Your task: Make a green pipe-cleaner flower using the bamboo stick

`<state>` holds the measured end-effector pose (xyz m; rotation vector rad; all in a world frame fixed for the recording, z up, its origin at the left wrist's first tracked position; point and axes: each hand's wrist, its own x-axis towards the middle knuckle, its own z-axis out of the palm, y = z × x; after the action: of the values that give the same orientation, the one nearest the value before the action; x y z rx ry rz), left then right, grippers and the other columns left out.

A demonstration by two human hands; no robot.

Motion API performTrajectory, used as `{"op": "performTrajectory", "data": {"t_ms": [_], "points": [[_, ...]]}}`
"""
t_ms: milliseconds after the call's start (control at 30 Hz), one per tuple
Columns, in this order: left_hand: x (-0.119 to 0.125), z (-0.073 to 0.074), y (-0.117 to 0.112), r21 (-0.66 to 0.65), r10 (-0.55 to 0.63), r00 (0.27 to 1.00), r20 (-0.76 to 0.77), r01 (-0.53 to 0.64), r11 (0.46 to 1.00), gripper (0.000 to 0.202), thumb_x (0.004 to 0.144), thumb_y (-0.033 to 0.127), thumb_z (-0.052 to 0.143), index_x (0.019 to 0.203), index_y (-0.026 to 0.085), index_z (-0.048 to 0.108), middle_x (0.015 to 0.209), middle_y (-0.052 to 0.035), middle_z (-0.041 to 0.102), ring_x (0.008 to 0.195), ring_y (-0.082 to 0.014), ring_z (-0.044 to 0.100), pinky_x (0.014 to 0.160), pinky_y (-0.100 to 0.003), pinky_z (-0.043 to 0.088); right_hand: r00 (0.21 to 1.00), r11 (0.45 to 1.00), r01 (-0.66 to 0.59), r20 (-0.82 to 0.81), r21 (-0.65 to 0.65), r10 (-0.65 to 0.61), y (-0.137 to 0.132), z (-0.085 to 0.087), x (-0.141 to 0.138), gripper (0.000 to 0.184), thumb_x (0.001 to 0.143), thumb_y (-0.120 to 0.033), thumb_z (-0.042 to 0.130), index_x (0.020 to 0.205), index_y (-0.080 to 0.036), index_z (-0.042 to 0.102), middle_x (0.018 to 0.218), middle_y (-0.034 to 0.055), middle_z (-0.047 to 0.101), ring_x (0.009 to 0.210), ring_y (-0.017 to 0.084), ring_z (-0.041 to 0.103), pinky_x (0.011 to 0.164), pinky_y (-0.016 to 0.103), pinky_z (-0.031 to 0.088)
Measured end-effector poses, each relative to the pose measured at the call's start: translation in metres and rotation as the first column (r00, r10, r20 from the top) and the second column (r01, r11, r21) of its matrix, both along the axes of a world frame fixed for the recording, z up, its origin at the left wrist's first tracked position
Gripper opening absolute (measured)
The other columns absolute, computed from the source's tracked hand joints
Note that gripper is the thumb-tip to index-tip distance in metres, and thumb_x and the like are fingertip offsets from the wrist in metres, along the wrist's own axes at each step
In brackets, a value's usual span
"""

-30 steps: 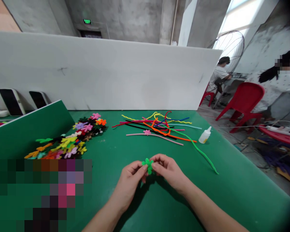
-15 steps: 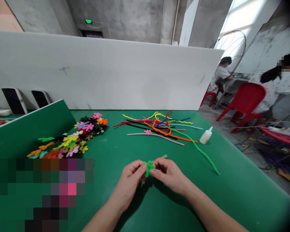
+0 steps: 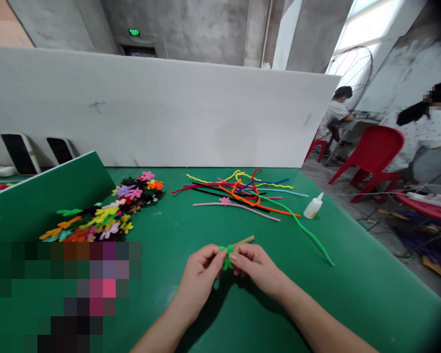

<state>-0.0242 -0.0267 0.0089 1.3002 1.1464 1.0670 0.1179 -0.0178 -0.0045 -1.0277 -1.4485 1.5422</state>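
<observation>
Between my two hands is a small green pipe-cleaner flower (image 3: 226,263), held just above the table. My left hand (image 3: 202,269) pinches its left side between thumb and fingers. On the other side, my right hand (image 3: 257,267) is closed on the flower's right petals, thumb in front. A thin tan stick (image 3: 248,240) juts out behind my right fingers; whether they grip it or it lies on the table I cannot tell. Beyond my hands lie loose pipe cleaners (image 3: 259,197) in several colours, with a little pink flower (image 3: 225,201) among them. A long green pipe cleaner (image 3: 310,234) stretches to the right.
A white glue bottle (image 3: 313,206) stands at right on the green table (image 3: 353,304). Many coloured pipe-cleaner flowers (image 3: 110,213) are heaped at left beside a green panel (image 3: 59,181). A white partition (image 3: 176,113) closes the back. People sit near a red chair (image 3: 375,152).
My right thumb has shifted slightly up and left onto the green flower, whose petals have turned a little. More of the tan stick shows. Everything else on the table stays put.
</observation>
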Motion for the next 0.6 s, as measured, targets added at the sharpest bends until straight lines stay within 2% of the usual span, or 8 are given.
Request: {"op": "performTrajectory", "data": {"t_ms": [67,200,267,400,600], "points": [[-0.0002,-0.001,0.0003,-0.03,-0.015,1.0,0.019,0.015,0.999,0.027,0.074,0.03,0.057,0.052,0.016,0.05,0.047,0.0057,0.041,0.048,-0.0089,0.035,0.048,-0.02,0.027,0.999,0.996,0.026,0.043,0.086,-0.03,0.0004,-0.0002,0.0006,0.037,0.076,-0.047,0.05,0.056,-0.016,0.044,0.052,-0.003,0.043,0.048,0.008,0.036,0.047,0.021,0.027],[-0.0021,-0.0047,0.0016,-0.12,-0.094,0.98,0.176,0.116,0.986,0.025,0.076,0.035,0.054,0.06,0.016,0.054,0.054,0.0036,0.046,0.052,-0.0098,0.039,0.051,-0.021,0.032,0.991,0.983,0.08,0.09,0.165,-0.096,0.0014,0.0018,0.0019,0.039,0.078,-0.046,0.047,0.053,-0.017,0.041,0.05,-0.0038,0.038,0.048,0.009,0.033,0.047,0.023,0.025],[-0.0028,-0.0061,0.0019,-0.132,-0.117,0.972,0.203,0.146,0.981,0.023,0.074,0.035,0.056,0.061,0.015,0.055,0.056,0.0028,0.048,0.052,-0.0098,0.04,0.051,-0.021,0.033,0.989,0.975,0.089,0.097,0.205,-0.111,0.0019,0.0026,0.003,0.039,0.079,-0.045,0.047,0.052,-0.017,0.041,0.05,-0.004,0.037,0.049,0.009,0.032,0.047,0.023,0.025],[-0.0024,-0.0067,0.0012,-0.07,-0.14,0.985,0.098,0.147,0.987,0.018,0.072,0.029,0.06,0.062,0.015,0.056,0.056,0.0032,0.047,0.052,-0.0088,0.039,0.049,-0.019,0.032,0.989,0.967,0.069,0.112,0.246,-0.099,0.0027,0.0008,0.0044,0.038,0.08,-0.042,0.046,0.053,-0.016,0.042,0.051,-0.0042,0.036,0.05,0.009,0.031,0.048,0.023,0.024],[-0.0003,-0.0022,-0.0009,-0.011,-0.164,0.986,0.04,0.165,0.986,0.017,0.072,0.026,0.059,0.059,0.016,0.057,0.055,0.0038,0.048,0.052,-0.0091,0.038,0.05,-0.019,0.032,0.994,0.98,0.043,0.092,0.192,-0.062,0.0028,-0.0035,0.0016,0.037,0.079,-0.044,0.046,0.054,-0.017,0.041,0.052,-0.0043,0.034,0.05,0.009,0.029,0.047,0.023,0.023]]}}
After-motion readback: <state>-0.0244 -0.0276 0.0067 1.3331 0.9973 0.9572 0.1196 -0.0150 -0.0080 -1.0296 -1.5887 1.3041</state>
